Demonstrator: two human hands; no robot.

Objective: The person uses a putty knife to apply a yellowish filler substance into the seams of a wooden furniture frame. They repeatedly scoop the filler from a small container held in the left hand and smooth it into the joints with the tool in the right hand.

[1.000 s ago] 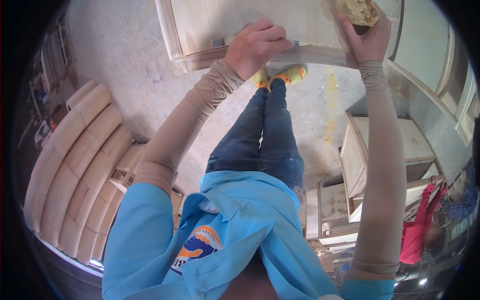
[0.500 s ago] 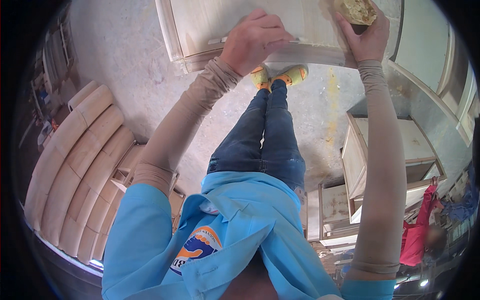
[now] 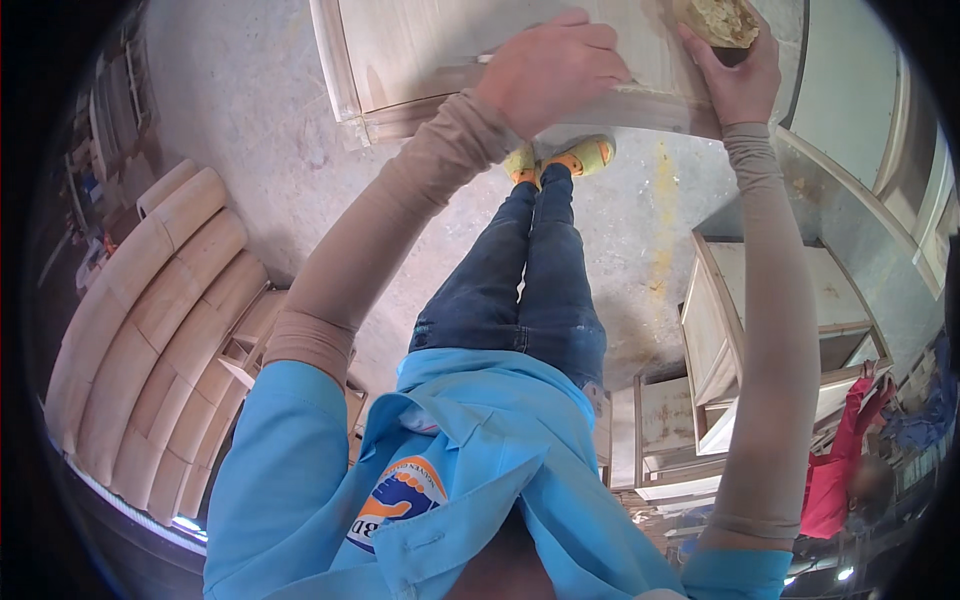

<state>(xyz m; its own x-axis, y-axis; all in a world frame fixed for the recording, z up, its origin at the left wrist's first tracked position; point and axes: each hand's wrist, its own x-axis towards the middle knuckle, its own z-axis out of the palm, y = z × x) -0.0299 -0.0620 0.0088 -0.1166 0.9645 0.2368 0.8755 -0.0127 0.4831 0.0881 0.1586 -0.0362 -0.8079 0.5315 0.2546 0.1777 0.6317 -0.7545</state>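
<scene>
A pale wooden cabinet piece [image 3: 420, 60] with a framed edge stands in front of me at the top of the view. My left hand [image 3: 555, 75] is over its near edge, the fingers bent and pressed together. Whatever they pinch, if anything, is hidden behind the hand. A short light strip [image 3: 485, 58] shows beside the knuckles; I cannot tell whether it belongs to the wood. My right hand [image 3: 745, 85] is wrapped round a small rounded tub [image 3: 722, 22] of lumpy yellowish paste, held above the right end of the same piece.
Curved wooden panels [image 3: 150, 330] are stacked at the left. Wooden cabinet boxes [image 3: 770, 290] stand on the floor at the right, with a red garment [image 3: 840, 460] past them. Another large pale panel [image 3: 850, 90] lies at the upper right. My yellow shoes [image 3: 580, 155] are close to the cabinet piece.
My left hand has shifted to the right along the near edge of the wood. My right hand and the tub have barely moved.
</scene>
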